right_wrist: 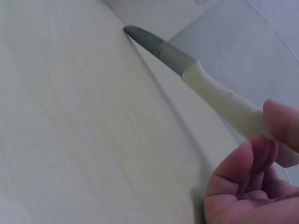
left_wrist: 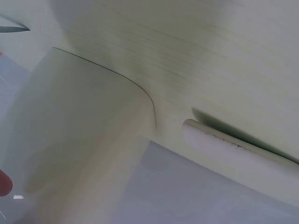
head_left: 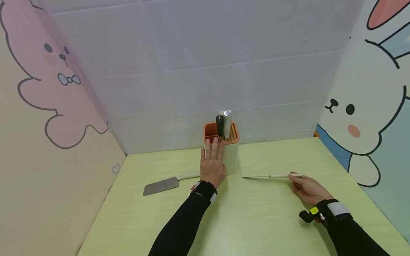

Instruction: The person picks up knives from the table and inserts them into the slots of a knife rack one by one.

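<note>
A white knife block (head_left: 231, 160) with an orange top stands at the back of the table. My left hand (head_left: 213, 167) lies flat against its front, fingers straight and pointing up. Out of the block's top stick a black handle (head_left: 219, 124) and a white handle (head_left: 227, 124). Between thumb and fingers my right hand (head_left: 309, 190) pinches the end of a small knife's white handle (right_wrist: 219, 95). That knife's blade (right_wrist: 159, 49) points left toward the block. Left of the block lies a cleaver (head_left: 161, 186), its white handle (left_wrist: 233, 151) partly behind my left hand.
The pale yellow-green table (head_left: 256, 220) meets a whitish back wall (head_left: 198, 92). Side walls carry a pink cartoon bear (head_left: 61, 99) on the left and a white cartoon rabbit (head_left: 362, 106) on the right.
</note>
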### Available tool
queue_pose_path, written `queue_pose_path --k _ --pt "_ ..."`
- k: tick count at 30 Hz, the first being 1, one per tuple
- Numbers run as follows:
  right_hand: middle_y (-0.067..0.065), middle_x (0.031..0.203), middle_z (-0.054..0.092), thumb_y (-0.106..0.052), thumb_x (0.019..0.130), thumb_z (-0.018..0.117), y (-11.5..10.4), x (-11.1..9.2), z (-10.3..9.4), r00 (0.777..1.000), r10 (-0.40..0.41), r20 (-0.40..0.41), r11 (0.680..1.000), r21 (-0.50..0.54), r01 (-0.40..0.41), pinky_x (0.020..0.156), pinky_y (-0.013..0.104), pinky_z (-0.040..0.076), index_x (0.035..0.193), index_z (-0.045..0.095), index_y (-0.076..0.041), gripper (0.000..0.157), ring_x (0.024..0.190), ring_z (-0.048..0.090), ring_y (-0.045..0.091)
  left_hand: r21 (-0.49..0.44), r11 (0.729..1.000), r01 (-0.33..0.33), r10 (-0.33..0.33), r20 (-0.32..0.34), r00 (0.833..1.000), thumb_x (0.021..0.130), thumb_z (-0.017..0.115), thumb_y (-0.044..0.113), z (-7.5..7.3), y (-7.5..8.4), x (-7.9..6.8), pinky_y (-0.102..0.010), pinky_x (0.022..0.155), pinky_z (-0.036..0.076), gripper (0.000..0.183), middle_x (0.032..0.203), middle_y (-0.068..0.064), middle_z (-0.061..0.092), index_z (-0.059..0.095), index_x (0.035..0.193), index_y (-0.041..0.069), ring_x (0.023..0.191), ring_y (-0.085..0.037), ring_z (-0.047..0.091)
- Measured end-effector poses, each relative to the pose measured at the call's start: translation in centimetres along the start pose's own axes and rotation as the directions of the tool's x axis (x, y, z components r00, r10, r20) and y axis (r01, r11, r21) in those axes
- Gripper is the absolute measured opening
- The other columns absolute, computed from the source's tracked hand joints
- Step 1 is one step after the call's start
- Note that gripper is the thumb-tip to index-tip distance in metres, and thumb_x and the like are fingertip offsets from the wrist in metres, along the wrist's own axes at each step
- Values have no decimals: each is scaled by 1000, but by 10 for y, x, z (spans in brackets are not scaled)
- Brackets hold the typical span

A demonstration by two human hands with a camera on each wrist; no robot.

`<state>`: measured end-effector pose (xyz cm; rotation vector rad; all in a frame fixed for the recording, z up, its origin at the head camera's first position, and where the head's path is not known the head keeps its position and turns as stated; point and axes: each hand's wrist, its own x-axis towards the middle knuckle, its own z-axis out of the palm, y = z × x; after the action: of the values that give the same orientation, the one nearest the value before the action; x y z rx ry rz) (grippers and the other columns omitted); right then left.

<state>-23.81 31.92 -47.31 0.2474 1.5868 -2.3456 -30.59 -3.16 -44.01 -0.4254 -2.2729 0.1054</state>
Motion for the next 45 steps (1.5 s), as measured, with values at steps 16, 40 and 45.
queue_pose_path --k 16,40,45 --pt "1 113 48 -13 94 48 4 1 8 997 -72 38 987 146 65 81 21 46 139 28 -15 49 96 56 12 -13 1000 6 -6 0 1000 76 50 16 1 1 1 -51 109 20 85 156 -12 5 6 150 12 140 -35 0" --pt "11 114 62 -11 98 38 12 3 5 954 -237 183 939 293 178 93 33 43 128 40 -11 30 109 57 28 -2 1000 -5 5 33 999 80 46 19 -1 2 3 -52 108 21 82 155 -13 6 4 150 11 140 -36 -3" --pt "10 104 67 -12 97 39 -1 -1 14 925 -359 126 926 171 336 85 27 48 129 32 -5 33 101 62 23 -8 1000 2 -1 26 1000 79 48 19 -2 2 2 -52 110 17 83 154 -13 9 5 150 11 140 -36 -1"
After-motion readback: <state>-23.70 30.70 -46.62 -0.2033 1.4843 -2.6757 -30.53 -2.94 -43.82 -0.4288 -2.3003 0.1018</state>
